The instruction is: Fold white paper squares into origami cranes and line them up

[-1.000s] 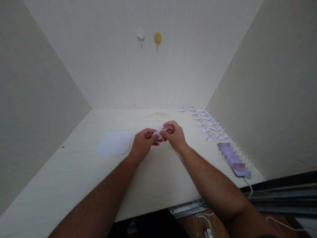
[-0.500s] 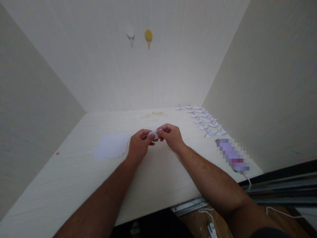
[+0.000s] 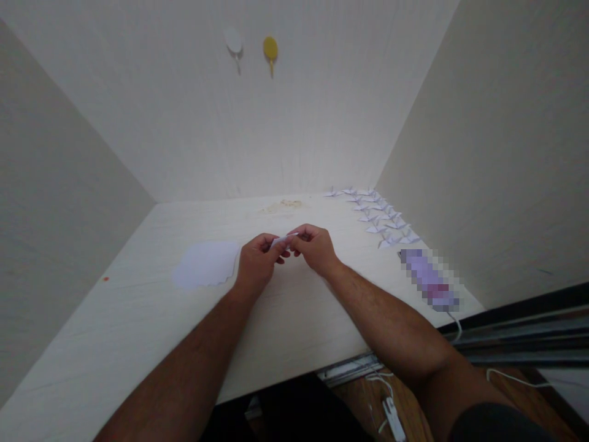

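My left hand (image 3: 256,264) and my right hand (image 3: 315,248) meet over the middle of the pale desk (image 3: 138,319). Between their pinched fingertips is a small folded piece of white paper (image 3: 281,240), mostly hidden by the fingers. Both hands are closed on it, held a little above the desk top. A stack of white paper sheets (image 3: 205,264) lies just left of my left hand.
Several small folded paper figures (image 3: 381,218) stand in rows along the right wall. A blurred-out phone (image 3: 429,279) with a white cable lies near the desk's front right corner. Two hooks, white (image 3: 234,42) and yellow (image 3: 270,49), hang on the back wall.
The hands stay together on the folded paper, with only small finger shifts. The view has tilted, so everything sits slightly lower-left and higher in the frame.
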A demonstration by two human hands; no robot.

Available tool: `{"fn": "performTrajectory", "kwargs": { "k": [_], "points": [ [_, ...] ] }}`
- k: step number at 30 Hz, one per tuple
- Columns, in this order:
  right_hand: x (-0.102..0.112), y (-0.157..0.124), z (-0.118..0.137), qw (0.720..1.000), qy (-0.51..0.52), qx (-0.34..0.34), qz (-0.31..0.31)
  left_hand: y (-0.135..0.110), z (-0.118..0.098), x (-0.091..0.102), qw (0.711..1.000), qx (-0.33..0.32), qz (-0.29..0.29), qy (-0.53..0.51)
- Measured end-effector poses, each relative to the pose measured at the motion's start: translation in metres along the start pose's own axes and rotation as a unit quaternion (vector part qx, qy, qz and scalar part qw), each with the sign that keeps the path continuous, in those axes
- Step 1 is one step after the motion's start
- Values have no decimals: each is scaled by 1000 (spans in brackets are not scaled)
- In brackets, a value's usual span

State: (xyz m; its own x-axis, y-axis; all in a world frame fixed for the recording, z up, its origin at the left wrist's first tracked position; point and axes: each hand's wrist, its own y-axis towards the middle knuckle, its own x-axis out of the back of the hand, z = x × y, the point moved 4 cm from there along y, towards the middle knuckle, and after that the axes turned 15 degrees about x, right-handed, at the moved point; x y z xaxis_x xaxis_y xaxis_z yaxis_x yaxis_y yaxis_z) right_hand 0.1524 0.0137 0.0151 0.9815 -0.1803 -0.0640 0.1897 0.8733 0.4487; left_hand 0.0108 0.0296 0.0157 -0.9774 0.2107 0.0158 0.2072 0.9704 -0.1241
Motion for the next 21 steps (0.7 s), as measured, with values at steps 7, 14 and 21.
{"fn": "performTrajectory", "kwargs": {
  "k": [7, 14, 21],
  "points": [
    [2, -1, 0, 1000, -9, 9, -20, 3, 4, 1, 1000, 18, 7, -1],
    [2, -3, 4, 999, -1, 26, -25, 4, 6, -2, 998, 30, 26, -44],
    [25, 10, -2, 985, 41, 7, -166, 9, 11, 2, 995, 54, -12, -78]
  ]
}}
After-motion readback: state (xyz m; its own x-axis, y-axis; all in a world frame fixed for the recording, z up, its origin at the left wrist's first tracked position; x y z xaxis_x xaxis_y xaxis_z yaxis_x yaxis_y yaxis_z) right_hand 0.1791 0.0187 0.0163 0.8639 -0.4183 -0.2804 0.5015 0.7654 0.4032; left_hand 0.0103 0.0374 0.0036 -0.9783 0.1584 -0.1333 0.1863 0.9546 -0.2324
